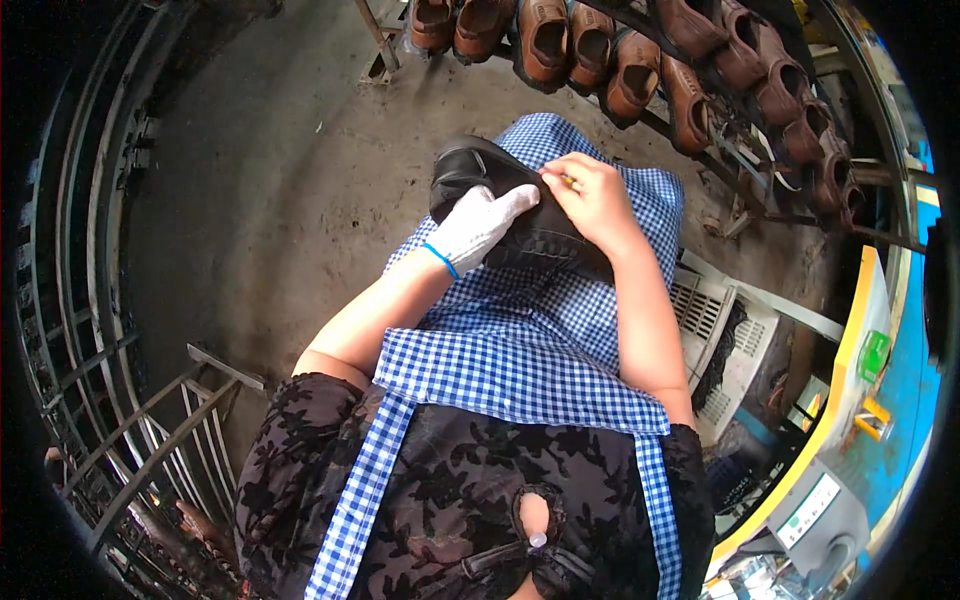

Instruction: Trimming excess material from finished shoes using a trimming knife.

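Note:
Across my lap, over a blue-and-white checked apron, lies a black shoe. My left hand, in a white glove with a blue band at the wrist, is closed round the shoe's near side, its thumb by the shoe's opening. Bare and pinched, my right hand is at the upper right part of the shoe. Between its fingers shows a thin yellowish tool, mostly hidden, so its kind cannot be made out. The fingertips are close to the shoe's edge.
Brown shoes stand in rows on a metal rack ahead and to the right. A white plastic crate is by my right side. A blue-topped table with a yellow edge stands further right. Metal racks line the left.

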A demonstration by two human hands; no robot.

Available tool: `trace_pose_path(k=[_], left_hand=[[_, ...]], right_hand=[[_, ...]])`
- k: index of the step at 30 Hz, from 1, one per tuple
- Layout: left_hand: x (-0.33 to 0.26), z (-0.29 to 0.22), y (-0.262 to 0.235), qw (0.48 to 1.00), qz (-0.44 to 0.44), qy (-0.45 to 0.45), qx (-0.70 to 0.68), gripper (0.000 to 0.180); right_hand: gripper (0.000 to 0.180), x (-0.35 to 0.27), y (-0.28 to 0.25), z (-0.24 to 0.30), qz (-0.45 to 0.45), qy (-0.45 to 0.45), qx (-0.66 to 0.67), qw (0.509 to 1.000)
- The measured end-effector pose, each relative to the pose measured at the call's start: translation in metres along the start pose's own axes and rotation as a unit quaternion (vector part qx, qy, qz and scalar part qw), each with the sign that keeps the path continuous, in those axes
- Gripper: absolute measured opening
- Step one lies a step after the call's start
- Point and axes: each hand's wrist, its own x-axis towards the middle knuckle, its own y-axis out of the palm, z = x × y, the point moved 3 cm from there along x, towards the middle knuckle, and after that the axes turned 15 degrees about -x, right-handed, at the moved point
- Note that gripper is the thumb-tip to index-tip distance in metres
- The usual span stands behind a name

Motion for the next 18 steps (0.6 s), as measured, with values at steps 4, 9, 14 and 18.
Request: trace_pose_path(k=[4,9,14,18], left_hand=[[-0.007,-0.006,0.003,0.993,-0.005,0.032,0.114,0.047],[0.002,0.006,-0.001,0.998,0.008,0.031,0.048,0.049],[-0.002,0.002,0.002,0.992,0.019,0.041,0.114,0.044],[0.009,0.017,-0.006,0.995,0.022,0.053,0.082,0.045]], right_hand=[[0.014,-0.003,-0.009,-0.007,0.044,0.047,0.101,0.993],[0.014,-0.011,-0.014,0.020,-0.024,-0.071,-0.138,0.988],[0.010,-0.016,0.000,0.038,-0.019,-0.105,-0.337,0.936],[0.010,-0.017,0.010,0.046,0.017,-0.097,-0.417,0.904]])
